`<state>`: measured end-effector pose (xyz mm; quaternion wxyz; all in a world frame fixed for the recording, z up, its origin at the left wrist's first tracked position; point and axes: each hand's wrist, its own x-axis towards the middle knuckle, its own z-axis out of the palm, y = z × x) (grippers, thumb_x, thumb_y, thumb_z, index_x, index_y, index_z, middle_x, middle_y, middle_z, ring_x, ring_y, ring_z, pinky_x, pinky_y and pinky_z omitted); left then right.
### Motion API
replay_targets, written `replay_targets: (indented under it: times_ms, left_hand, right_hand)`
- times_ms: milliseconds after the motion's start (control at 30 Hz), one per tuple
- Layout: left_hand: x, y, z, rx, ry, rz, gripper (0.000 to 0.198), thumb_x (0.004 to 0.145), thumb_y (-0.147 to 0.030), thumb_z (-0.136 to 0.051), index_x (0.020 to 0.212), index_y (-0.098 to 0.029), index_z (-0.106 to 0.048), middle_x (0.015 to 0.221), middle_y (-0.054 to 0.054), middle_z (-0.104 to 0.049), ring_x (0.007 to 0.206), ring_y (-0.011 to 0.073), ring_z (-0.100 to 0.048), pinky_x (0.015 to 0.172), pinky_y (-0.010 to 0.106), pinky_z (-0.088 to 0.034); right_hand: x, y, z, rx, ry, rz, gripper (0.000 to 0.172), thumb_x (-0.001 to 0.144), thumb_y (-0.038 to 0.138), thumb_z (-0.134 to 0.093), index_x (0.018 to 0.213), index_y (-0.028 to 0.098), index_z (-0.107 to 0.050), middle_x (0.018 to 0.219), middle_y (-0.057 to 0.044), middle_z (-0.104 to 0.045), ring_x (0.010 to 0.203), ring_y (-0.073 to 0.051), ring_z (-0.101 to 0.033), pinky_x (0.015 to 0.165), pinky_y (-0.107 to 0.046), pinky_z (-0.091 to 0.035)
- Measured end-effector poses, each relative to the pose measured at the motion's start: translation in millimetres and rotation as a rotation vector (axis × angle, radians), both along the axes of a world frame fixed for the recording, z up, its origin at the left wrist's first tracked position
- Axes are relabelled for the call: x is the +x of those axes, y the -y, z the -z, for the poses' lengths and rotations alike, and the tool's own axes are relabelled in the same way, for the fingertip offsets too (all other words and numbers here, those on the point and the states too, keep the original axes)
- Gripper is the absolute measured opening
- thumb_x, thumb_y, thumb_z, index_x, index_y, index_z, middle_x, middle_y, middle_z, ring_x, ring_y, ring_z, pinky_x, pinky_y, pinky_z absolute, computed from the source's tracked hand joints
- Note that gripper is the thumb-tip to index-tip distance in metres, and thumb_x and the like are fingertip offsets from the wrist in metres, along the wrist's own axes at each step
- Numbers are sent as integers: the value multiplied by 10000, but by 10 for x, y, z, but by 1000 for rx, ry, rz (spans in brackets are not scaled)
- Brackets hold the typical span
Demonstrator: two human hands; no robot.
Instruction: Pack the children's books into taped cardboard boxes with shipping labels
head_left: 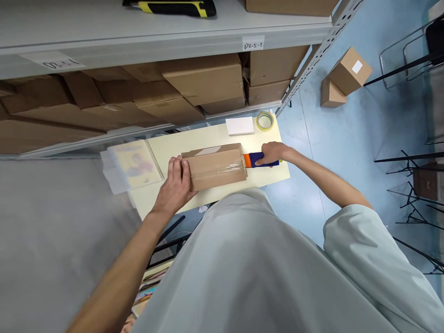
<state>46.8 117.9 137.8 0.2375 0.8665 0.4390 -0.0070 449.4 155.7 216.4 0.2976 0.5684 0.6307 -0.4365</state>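
Note:
A brown cardboard box [217, 169] lies lengthwise on a pale yellow tabletop [204, 136]. Clear tape runs along its upper face, and a white label shows on the side away from me. My left hand [176, 182] rests against the box's left end, fingers over the top edge and holding it steady. In my right hand [272, 152] is a blue and orange tape dispenser [255, 160], gripped at the box's right end, where its orange front touches or nearly touches the cardboard. My palm and fingers hide part of the dispenser.
Behind the box are a stack of white labels [240, 126] and a tape roll [265, 120]. Plastic-covered sheets [133, 164] lie at the left. A shelf [166, 41] full of cartons overhangs the far side, with a utility knife [176, 7] on it. Two boxes [350, 71] stand on the floor.

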Motion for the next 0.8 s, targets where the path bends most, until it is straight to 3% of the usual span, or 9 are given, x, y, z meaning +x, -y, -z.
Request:
replay_targets:
  times_ms: [200, 367, 567, 700, 800]
  left_hand:
    - [11, 87, 118, -5, 25, -50, 1115, 824, -266, -770, 1718, 9, -163, 1761, 392, -178, 1667, 569, -78, 1256, 807, -295]
    - [23, 136, 146, 24, 15, -19, 1134, 808, -221, -779, 1712, 25, -140, 1749, 416, -170, 1669, 566, -55, 1259, 796, -300]
    - [-65, 144, 106, 60, -8, 38, 1227, 800, -217, -807, 1735, -8, -39, 1764, 405, -127, 1671, 553, -58, 1270, 766, -315]
    - [-149, 149, 61, 58, 1, 65, 1285, 776, -216, -840, 1747, -43, -16, 1782, 371, -127, 1673, 540, -73, 1285, 746, -318]
    - [-172, 162, 24, 68, -13, 94, 1241, 803, -178, -793, 1748, -49, -1, 1787, 356, -138, 1681, 514, -73, 1295, 710, -335]
  right_hand:
    - [-225, 87, 2, 71, 45, 13, 380, 906, 494, -759, 1020, 137, -821, 919, -144, -831, 976, -318, -799, 851, -360, -581]
    - [-324, 145, -7, 113, 91, 14, 413, 909, 474, -755, 1127, 126, -799, 1111, -196, -820, 1047, -340, -789, 866, -368, -582]
    - [-331, 425, 290, 186, 249, 56, 347, 985, 278, -675, 1278, 105, -748, 1276, -253, -770, 1213, -340, -737, 926, -370, -543]
    - [-315, 681, 497, 146, 300, 172, 340, 1048, 385, -618, 1247, 148, -758, 1238, -208, -791, 1121, -307, -769, 873, -350, -559]
    - [-287, 788, 474, 179, 316, 289, 362, 1081, 461, -575, 1237, 186, -751, 1241, -171, -796, 1131, -296, -766, 862, -328, -555]
